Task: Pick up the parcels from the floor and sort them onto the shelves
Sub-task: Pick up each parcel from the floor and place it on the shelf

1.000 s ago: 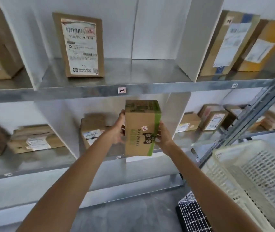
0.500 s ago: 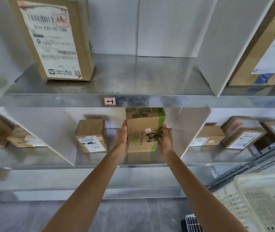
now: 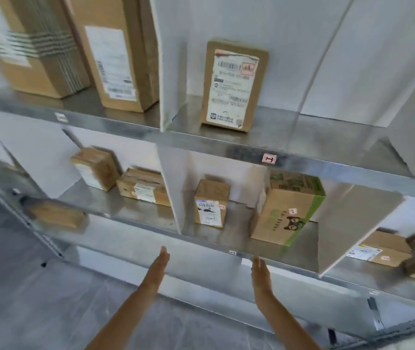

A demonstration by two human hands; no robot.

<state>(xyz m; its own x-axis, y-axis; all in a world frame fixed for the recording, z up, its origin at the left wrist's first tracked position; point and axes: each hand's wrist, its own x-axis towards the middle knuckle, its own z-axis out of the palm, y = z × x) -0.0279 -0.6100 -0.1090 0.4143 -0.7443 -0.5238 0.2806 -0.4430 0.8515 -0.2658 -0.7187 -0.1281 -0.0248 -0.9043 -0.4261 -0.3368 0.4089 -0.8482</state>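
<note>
Parcel [image 3: 284, 213] is sitting on the shelf [image 3: 236, 223] near its front edge. Left hand [image 3: 159, 263] and right hand [image 3: 260, 274], gripping it a moment ago, are withdrawing, fingers [image 3: 164, 252] straight, holding nothing. This one looks sorted.

A small pink tag [image 3: 269, 158] on the grey metal shelf edge [image 3: 201, 144] is showing an I or sideways H (too blurred to settle). The white shipping label [image 3: 234, 87] on the tall brown cardboard parcel [image 3: 254, 114] is showing digits ending 058. The green-edged brown cardboard box [image 3: 277, 198] is bearing a black cat-face logo [image 3: 292, 223].
</note>
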